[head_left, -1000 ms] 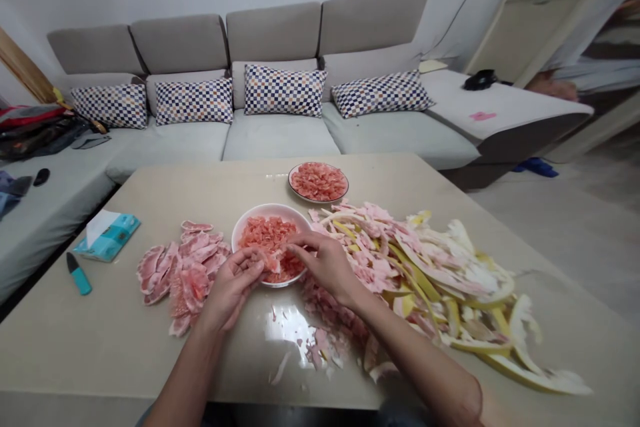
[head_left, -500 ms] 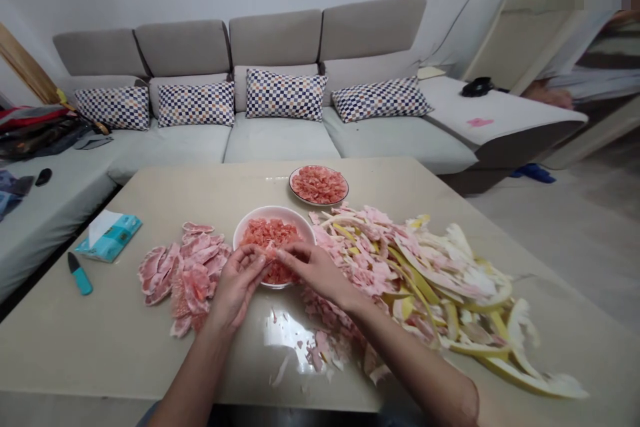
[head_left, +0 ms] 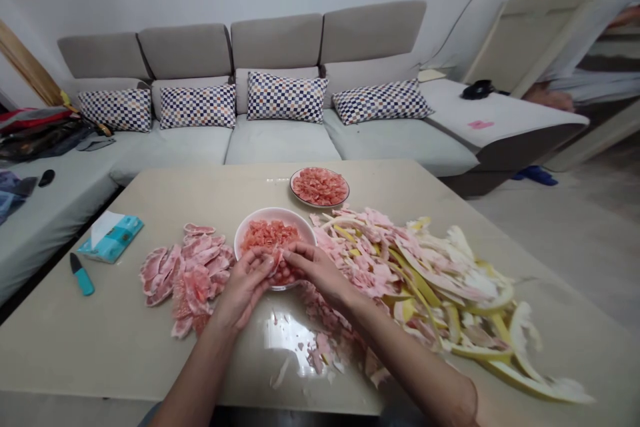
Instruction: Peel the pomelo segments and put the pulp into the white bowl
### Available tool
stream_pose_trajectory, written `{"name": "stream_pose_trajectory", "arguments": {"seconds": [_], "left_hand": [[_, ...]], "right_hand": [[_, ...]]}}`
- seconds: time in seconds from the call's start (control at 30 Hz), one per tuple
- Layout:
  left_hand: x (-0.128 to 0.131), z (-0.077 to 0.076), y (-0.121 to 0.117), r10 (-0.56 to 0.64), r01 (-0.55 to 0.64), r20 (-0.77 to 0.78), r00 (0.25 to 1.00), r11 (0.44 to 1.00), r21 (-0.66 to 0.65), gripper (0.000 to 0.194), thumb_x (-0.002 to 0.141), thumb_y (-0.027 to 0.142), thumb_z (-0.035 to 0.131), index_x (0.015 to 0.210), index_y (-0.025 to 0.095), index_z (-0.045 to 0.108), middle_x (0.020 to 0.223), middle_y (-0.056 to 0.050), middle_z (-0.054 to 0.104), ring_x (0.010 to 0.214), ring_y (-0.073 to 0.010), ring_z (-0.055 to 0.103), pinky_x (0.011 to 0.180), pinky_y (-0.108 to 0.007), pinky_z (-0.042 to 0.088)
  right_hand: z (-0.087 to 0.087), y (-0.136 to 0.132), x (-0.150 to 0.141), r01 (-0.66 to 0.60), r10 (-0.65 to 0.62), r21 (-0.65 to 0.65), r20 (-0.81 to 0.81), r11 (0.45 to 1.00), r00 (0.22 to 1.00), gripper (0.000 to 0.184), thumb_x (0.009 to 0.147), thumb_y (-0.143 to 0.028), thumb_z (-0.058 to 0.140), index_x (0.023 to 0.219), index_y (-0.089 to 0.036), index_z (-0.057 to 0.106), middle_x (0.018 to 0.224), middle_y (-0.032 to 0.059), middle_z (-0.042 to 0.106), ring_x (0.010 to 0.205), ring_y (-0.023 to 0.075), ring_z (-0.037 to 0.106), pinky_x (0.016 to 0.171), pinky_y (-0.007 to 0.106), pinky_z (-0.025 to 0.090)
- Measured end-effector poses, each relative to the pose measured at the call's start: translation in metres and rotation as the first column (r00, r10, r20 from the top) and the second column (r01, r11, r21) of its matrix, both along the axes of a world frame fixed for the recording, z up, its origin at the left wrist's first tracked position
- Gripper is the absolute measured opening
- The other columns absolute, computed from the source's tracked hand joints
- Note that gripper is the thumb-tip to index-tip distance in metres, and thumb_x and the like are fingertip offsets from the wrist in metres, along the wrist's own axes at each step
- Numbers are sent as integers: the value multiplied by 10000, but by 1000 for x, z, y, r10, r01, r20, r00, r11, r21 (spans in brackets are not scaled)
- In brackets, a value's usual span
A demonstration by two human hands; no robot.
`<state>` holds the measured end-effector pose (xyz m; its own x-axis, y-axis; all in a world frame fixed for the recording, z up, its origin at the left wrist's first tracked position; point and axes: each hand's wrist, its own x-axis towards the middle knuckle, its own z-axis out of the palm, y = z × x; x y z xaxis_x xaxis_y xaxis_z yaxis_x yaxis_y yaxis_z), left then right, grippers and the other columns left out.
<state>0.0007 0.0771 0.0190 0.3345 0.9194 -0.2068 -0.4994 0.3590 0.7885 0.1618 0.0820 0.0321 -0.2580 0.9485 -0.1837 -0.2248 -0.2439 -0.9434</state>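
Note:
Over the near side of a white bowl point(head_left: 242, 220), my left hand point(head_left: 249, 282) is closed on a pink pomelo segment point(head_left: 275, 261). My right hand point(head_left: 315, 268) pinches the same segment from the other side, fingertips close to those of the left. Loose red pomelo pulp point(head_left: 271, 233) fills much of the bowl, and the hands hide part of it. Left of the bowl lies a pile of pomelo segments point(head_left: 197, 268) with pale skin on them. A heap of yellow and white pomelo peel point(head_left: 425, 280) and pink membrane scraps spreads to the right, under my right forearm.
A dark-rimmed plate of pulp point(head_left: 320, 187) stands behind the bowl. At the left are a blue tissue pack point(head_left: 114, 237) and a knife with a teal handle point(head_left: 83, 277). A grey sofa point(head_left: 280, 140) runs behind the table point(head_left: 125, 360). A person point(head_left: 585, 73) is at the far right.
My right hand has come in from over the bowl's pulp to the segment, and its fingers now pinch it beside the left. The whole view has shifted slightly.

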Motion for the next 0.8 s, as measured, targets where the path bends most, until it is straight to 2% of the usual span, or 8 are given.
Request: {"name": "stream_pose_trajectory", "arguments": {"seconds": [0.2, 0.33, 0.4, 0.5, 0.67, 0.8], "left_hand": [[0, -4, 2, 22, -22, 30, 999, 1000, 5, 253, 739, 246, 750, 941, 178, 613, 855, -13, 665, 808, -135, 657, 838, -293, 495], [1, -3, 2, 123, -123, 4, 992, 992, 6, 276, 689, 242, 790, 901, 177, 625, 838, 12, 647, 782, -97, 623, 807, -233, 471], [2, -3, 2, 160, -160, -15, 987, 987, 13, 301, 663, 243, 808, 894, 176, 627, 834, 16, 649, 786, -92, 616, 807, -222, 462], [3, -2, 1, 179, -175, -76, 981, 983, 58, 302, 662, 257, 805, 889, 173, 623, 831, 11, 653, 797, -102, 615, 810, -227, 454], [3, 0, 0, 263, -210, -253, 931, 953, 218, 274, 680, 282, 782, 877, 170, 629, 837, -10, 665, 838, -134, 620, 809, -238, 449], [3, 1, 0, 279, -225, -263, 924, 949, 219, 300, 638, 287, 809, 855, 167, 641, 822, -19, 684, 828, -147, 633, 799, -243, 456]], "right_hand": [[-3, 1, 0, 24, -24, 5, 25, 1000, 999, 314, 735, -460, 692, 777, -158, 617, 663, -14, 634, 588, 108, 598, 607, 241, 484], [0, 0, 1, 29, -51, 120, 184, 992, 982, 333, 740, -465, 693, 890, -168, 665, 811, 11, 667, 674, 124, 602, 628, 243, 472], [1, -2, 1, 18, -66, 180, 264, 984, 962, 308, 741, -438, 696, 885, -166, 686, 832, 17, 675, 704, 134, 601, 643, 245, 460], [2, -3, -1, 7, -76, 213, 318, 977, 945, 261, 761, -404, 668, 836, -156, 700, 767, 13, 668, 673, 135, 582, 627, 246, 438], [7, -6, -6, 23, -127, 264, 385, 964, 914, 212, 766, -346, 633, 740, -147, 700, 648, -1, 626, 600, 125, 533, 573, 239, 390], [6, -5, -6, 63, -152, 238, 378, 969, 913, 173, 731, -301, 637, 651, -151, 665, 578, -23, 582, 550, 109, 495, 538, 228, 357]]}}
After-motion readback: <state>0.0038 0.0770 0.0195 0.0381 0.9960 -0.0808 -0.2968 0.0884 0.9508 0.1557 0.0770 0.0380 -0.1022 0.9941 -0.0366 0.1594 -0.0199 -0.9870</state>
